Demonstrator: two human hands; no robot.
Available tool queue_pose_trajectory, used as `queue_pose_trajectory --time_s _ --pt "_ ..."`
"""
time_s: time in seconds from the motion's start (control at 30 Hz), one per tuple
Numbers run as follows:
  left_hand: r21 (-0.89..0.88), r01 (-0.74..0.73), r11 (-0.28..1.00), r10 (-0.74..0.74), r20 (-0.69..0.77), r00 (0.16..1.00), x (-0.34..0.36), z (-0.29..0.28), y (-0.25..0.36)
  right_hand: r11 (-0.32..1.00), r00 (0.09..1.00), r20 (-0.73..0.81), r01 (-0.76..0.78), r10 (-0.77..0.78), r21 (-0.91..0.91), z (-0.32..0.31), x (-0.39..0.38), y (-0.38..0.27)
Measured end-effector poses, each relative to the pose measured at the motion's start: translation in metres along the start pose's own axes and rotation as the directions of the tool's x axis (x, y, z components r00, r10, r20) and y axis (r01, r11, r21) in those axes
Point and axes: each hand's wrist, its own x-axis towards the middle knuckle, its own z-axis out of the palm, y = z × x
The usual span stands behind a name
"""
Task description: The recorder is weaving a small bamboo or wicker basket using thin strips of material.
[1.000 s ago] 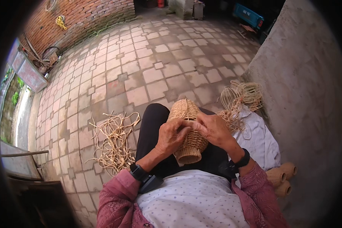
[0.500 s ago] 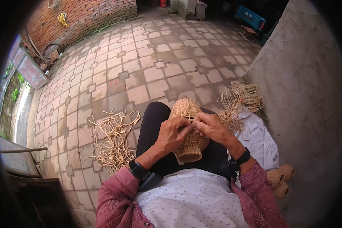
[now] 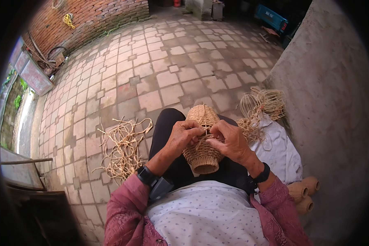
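A small straw-coloured woven basket [image 3: 201,153] lies in my lap between my thighs, its round open mouth toward me and its wider body away. A narrow gap with pale upright strands shows in the weave between my hands. My left hand [image 3: 183,135] is closed at the gap's left side, thumb and fingers pressed together on the basket. My right hand [image 3: 233,141] is bent over the right side, fingers curled onto the weave and thumb a little apart from the forefinger. Any fine strand in the fingertips is too small to make out.
Loose fibre cords [image 3: 123,147] lie on the paving to my left. At my right are unfinished open-ribbed frames [image 3: 270,102], a white cloth [image 3: 276,149] and several small finished woven pieces [image 3: 298,190]. A concrete wall [image 3: 332,102] rises close on the right.
My right hand has shifted slightly right and its thumb has come away from the forefinger. The left hand has moved a little up. The gap between the hands shows more.
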Motion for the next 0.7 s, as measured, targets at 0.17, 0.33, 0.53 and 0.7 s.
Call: queue_pose_trajectory --time_s 0.17,0.33,0.53,0.7 --pt "-0.123 -0.001 0.992 0.005 0.037 0.999 0.005 -0.001 -0.006 0.888 0.928 0.000 0.356 -0.372 -0.292 0.015 0.002 -0.007" --pt "-0.108 -0.020 0.994 0.020 0.002 1.000 0.002 0.001 -0.004 0.938 0.944 -0.075 0.307 -0.322 -0.161 0.021 0.003 -0.001" --pt "-0.087 -0.011 0.996 0.010 -0.017 1.000 0.001 0.001 -0.004 0.994 0.991 -0.133 -0.006 0.021 0.111 -0.006 0.004 -0.011" --pt "-0.099 -0.015 0.995 0.014 -0.004 1.000 0.003 0.001 -0.005 0.972 0.976 -0.199 -0.036 0.084 0.232 -0.010 -0.001 -0.001"
